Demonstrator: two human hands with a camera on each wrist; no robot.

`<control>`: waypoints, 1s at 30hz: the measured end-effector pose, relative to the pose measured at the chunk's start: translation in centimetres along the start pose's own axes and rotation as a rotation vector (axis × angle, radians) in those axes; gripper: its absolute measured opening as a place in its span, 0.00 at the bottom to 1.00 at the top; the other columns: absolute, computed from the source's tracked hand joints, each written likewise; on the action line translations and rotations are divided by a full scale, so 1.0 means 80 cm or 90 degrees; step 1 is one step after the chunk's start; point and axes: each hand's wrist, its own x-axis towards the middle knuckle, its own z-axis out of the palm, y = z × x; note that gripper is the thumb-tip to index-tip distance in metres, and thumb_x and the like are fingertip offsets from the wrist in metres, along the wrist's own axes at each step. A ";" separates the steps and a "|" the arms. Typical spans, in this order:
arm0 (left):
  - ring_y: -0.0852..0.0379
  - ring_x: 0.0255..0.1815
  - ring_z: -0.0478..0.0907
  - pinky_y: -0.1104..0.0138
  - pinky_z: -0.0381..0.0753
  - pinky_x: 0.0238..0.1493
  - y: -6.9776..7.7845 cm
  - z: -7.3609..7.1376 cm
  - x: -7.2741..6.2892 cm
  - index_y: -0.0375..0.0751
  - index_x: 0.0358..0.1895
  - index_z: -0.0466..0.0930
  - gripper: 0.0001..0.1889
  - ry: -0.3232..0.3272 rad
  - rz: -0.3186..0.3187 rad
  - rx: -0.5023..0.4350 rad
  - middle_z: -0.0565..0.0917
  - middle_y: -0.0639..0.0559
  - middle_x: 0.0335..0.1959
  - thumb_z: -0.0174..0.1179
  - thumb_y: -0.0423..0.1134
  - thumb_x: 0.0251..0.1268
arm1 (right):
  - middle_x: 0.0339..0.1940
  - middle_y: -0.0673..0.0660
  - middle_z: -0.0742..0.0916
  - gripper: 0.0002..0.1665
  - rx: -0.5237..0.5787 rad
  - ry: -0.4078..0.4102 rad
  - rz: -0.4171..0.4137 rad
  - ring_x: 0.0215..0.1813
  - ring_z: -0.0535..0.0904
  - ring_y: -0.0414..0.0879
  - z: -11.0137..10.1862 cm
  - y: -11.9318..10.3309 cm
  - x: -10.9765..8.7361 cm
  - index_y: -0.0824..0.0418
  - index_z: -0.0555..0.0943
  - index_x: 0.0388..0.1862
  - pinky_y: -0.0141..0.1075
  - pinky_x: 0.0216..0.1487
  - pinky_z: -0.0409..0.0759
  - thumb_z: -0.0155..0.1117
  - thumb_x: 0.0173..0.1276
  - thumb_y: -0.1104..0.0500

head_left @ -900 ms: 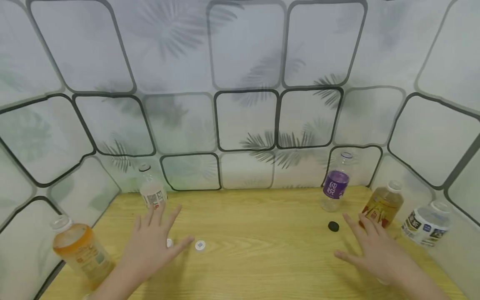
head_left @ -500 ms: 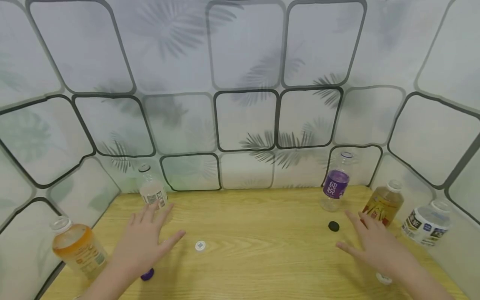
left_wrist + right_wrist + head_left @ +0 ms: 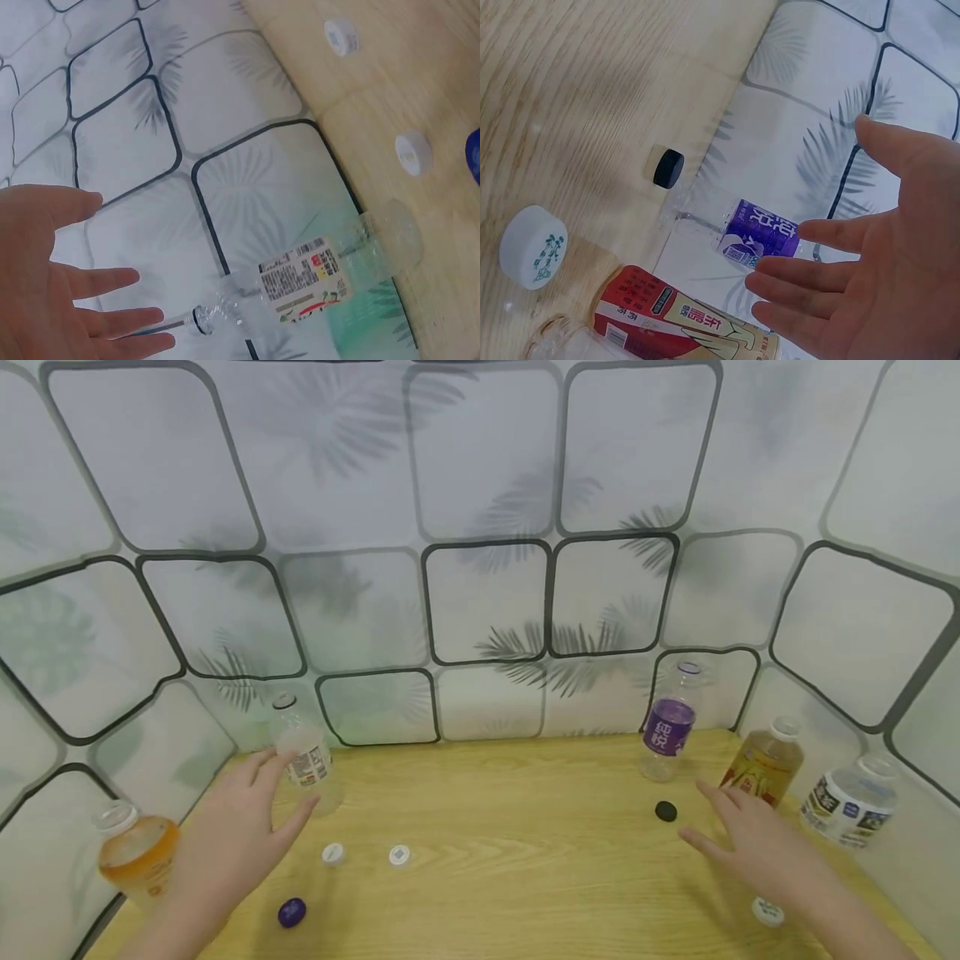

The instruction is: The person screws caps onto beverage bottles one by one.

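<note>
R hand, fingers extended, in front of purple-label btl; blk cap nr its base, wht cap w/ grn lettering on wood tabletop, red-label btl adj.

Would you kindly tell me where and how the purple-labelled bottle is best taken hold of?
With the right hand, I'd grip the purple-labelled bottle around its middle, coming level from the near left. It stands upright, apparently uncapped; the wall is behind it, the amber bottle stands to its right, and just a low black cap lies in front.
</note>
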 end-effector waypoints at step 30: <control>0.16 0.63 0.67 0.27 0.70 0.59 -0.107 -0.059 0.004 0.24 0.78 0.58 0.44 0.061 -0.245 -0.005 0.68 0.15 0.69 0.64 0.52 0.74 | 0.54 0.74 0.88 0.37 -0.020 -0.171 0.052 0.54 0.85 0.72 0.022 0.047 -0.013 0.71 0.82 0.60 0.67 0.53 0.83 0.75 0.68 0.41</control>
